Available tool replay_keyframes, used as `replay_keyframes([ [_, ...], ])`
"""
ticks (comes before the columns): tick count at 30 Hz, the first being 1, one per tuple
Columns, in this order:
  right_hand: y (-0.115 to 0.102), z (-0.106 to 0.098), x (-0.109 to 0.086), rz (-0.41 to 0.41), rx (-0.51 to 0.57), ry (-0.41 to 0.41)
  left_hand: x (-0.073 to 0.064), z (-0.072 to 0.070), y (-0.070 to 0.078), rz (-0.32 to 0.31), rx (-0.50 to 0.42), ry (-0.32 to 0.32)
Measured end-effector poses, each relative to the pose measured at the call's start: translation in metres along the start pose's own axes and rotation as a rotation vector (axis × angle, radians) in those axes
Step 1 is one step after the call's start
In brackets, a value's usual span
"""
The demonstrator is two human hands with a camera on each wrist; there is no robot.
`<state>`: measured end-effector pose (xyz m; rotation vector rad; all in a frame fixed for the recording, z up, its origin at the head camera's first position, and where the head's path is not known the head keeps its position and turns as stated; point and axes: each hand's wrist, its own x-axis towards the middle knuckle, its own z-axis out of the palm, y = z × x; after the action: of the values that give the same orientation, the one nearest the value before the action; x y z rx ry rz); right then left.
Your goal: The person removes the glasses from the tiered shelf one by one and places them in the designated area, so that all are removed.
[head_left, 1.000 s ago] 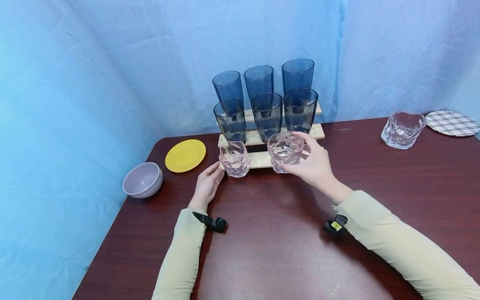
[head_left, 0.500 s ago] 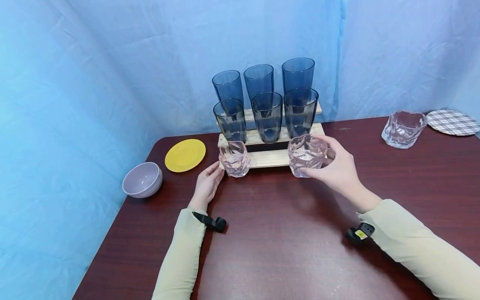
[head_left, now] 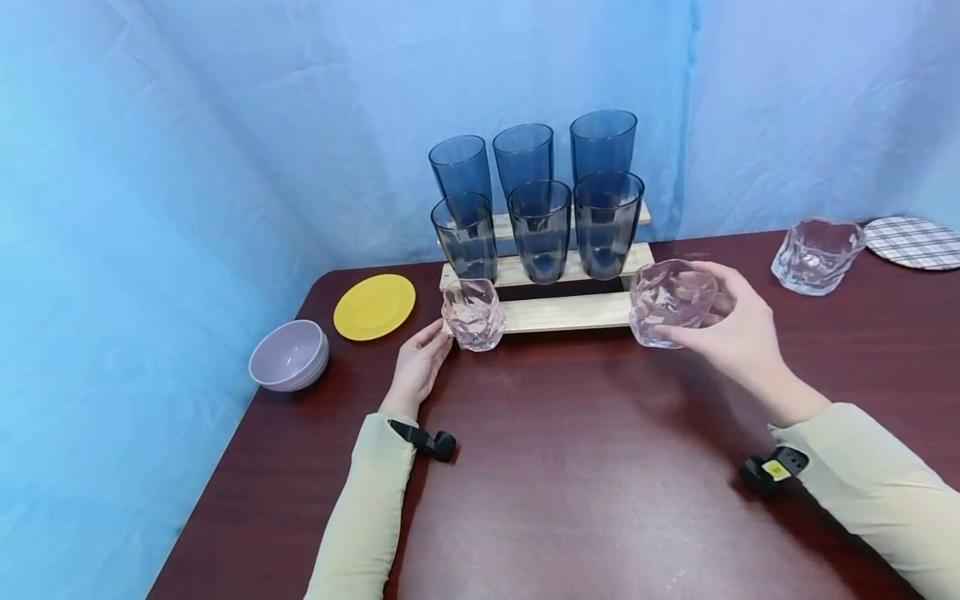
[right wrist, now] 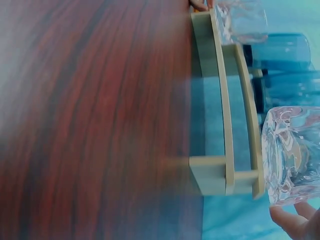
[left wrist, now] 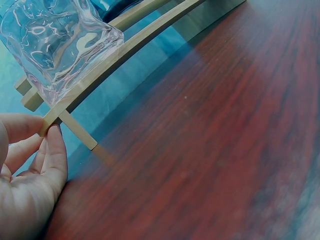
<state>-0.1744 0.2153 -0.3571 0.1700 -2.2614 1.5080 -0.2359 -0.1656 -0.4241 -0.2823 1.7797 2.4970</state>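
Glass [head_left: 670, 302] farther right, in right hand [head_left: 738, 327]

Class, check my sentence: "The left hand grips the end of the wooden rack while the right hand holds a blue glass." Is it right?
One thing is wrong: the glass is not blue. The head view shows the right hand holding a clear glass, while the left hand grips the end of the wooden rack.

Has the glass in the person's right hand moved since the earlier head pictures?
Yes, to the right: against the wooden rack, the glass has gone along the lowest slat to the rack's right end.
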Motion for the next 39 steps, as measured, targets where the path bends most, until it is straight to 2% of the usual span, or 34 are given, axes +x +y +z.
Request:
replay_keyframes([
  [6,0.007,-0.017,0.008,0.023,0.03,0.075,0.002,0.003,0.001,0.008,-0.009,0.009],
  [11,0.012,-0.029,0.018,0.143,0.043,0.145,0.002,0.002,0.0,0.019,-0.012,0.006],
  [16,0.023,-0.038,0.026,0.256,-0.032,0.186,0.002,0.001,-0.002,0.023,-0.008,0.01],
  [20,0.035,-0.044,0.033,0.329,-0.043,0.216,0.002,0.002,-0.003,0.02,-0.005,0.009],
  [31,0.057,-0.049,0.046,0.471,-0.069,0.209,0.001,0.002,-0.002,0.022,-0.01,0.01],
  [39,0.073,-0.05,0.056,0.487,-0.141,0.189,0.0,0.002,-0.002,0.026,-0.011,0.014],
])
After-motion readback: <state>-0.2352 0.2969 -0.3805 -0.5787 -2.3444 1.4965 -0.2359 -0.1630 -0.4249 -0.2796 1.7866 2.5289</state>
